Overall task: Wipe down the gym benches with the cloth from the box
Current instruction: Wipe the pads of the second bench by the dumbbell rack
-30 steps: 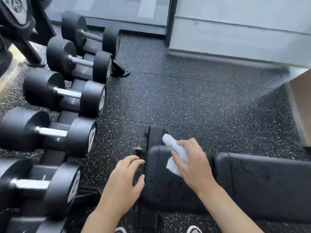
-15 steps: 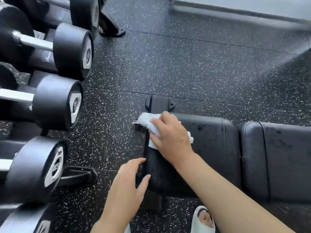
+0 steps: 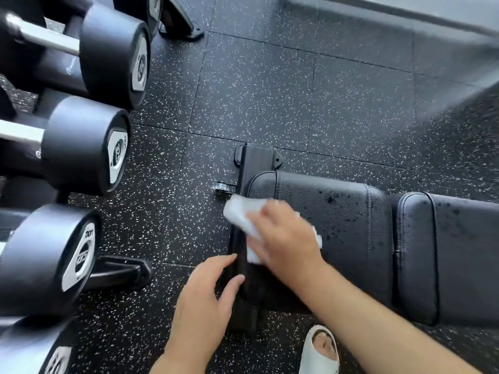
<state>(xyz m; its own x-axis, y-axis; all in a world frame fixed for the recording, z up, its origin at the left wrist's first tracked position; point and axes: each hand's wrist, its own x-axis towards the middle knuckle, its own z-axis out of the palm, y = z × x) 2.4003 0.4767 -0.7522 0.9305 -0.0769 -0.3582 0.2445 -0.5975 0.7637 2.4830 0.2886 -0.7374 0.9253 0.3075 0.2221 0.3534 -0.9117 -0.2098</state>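
Right hand (image 3: 286, 238) lies palm-down on the white cloth (image 3: 243, 217), its fingers bent over it and pressing it against the end of the black padded table (image 3: 337, 211), near the picture's centre. Cloth edges show past the fingers toward 10 o'clock and past the wrist toward 3 o'clock. That forearm runs in from 5 o'clock. Left hand (image 3: 205, 295) sits at 6 o'clock with its fingers straight and relaxed, holding nothing; its fingertips touch the near end edge of the pad. The pad's leather is speckled with dark wet spots, and a second cushion (image 3: 453, 255) continues toward 3 o'clock across a narrow gap. A black frame foot (image 3: 256, 157) sticks out at 12 o'clock from the pad's end. The floor (image 3: 297, 90) is black rubber tile flecked with white. Black dumbbells (image 3: 81, 147) with chrome handles fill the side from 8 to 11 o'clock. A white sandal (image 3: 320, 352) with bare toes shows at 5 o'clock.
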